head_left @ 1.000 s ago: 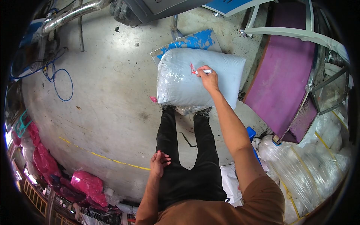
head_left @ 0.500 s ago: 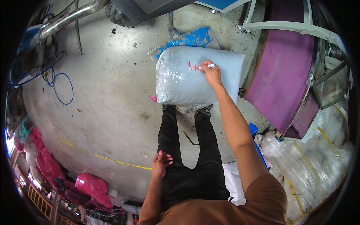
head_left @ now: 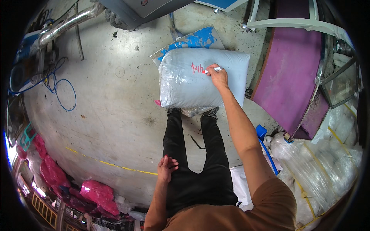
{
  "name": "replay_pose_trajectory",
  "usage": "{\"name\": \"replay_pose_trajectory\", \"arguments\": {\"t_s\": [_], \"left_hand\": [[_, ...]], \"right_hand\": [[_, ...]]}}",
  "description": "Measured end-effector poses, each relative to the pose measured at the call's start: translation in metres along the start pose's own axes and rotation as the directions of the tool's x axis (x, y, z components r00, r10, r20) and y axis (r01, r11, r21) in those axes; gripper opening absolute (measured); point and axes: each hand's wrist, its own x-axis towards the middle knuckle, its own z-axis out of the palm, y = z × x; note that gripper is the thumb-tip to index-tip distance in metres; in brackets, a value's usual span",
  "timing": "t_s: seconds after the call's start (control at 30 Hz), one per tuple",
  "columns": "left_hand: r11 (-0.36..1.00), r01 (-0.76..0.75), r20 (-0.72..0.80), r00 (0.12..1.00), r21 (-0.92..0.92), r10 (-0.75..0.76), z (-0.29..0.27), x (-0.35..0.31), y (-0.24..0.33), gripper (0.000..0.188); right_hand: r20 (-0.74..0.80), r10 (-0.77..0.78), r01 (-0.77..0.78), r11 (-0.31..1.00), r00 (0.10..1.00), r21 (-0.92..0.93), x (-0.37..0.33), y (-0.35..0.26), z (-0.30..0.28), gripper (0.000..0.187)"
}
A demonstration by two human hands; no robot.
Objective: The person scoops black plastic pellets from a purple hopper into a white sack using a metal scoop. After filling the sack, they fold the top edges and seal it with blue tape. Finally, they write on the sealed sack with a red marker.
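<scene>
My right hand is closed around a white marker with a red tip. The tip meets the top of a large, plump, pale plastic-wrapped sack, at the end of a short row of red handwriting. That sack lies in front of my feet, partly over a flat plate with peeling blue paint. Over my left thigh, my left hand is pinched on a small red piece that looks like the marker cap.
To the right stands a purple sloped chute with a pale metal frame. Clear plastic bundles are heaped at lower right, beside a blue object. Pink plastic bags lie lower left. A blue hose coils on the floor at left.
The red writing has grown longer, and my right hand with the marker has shifted slightly along the sack. My left hand stays by my thigh.
</scene>
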Motion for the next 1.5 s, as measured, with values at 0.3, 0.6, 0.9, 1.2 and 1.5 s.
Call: {"name": "replay_pose_trajectory", "arguments": {"t_s": [0.3, 0.6, 0.9, 1.2, 1.5], "left_hand": [[1.0, 0.001, 0.007, 1.0, 0.005, -0.001, -0.001, 0.001, 0.0, 0.041], [1.0, 0.004, 0.0, 1.0, 0.023, -0.004, -0.001, 0.002, -0.002, 0.042], [0.999, 0.014, -0.005, 1.0, 0.032, -0.014, -0.001, 0.003, -0.002, 0.042], [1.0, 0.015, 0.0, 1.0, 0.013, -0.015, 0.0, 0.004, -0.002, 0.04], [1.0, 0.011, -0.011, 1.0, 0.023, -0.011, 0.003, 0.002, -0.001, 0.042]], "right_hand": [[-0.001, 0.004, -0.004, 0.999, 1.0, 0.036, 0.005, 0.008, -0.002, 0.025], [-0.028, 0.038, -0.036, 0.997, 0.999, 0.067, -0.002, 0.004, -0.009, 0.024], [-0.091, 0.068, -0.062, 0.995, 0.994, 0.072, -0.004, 0.015, -0.009, 0.025], [-0.117, 0.005, 0.007, 0.994, 0.993, 0.105, -0.003, 0.011, -0.014, 0.027], [-0.118, -0.021, 0.017, 0.999, 0.993, -0.042, -0.006, 0.009, -0.029, 0.025]]}}
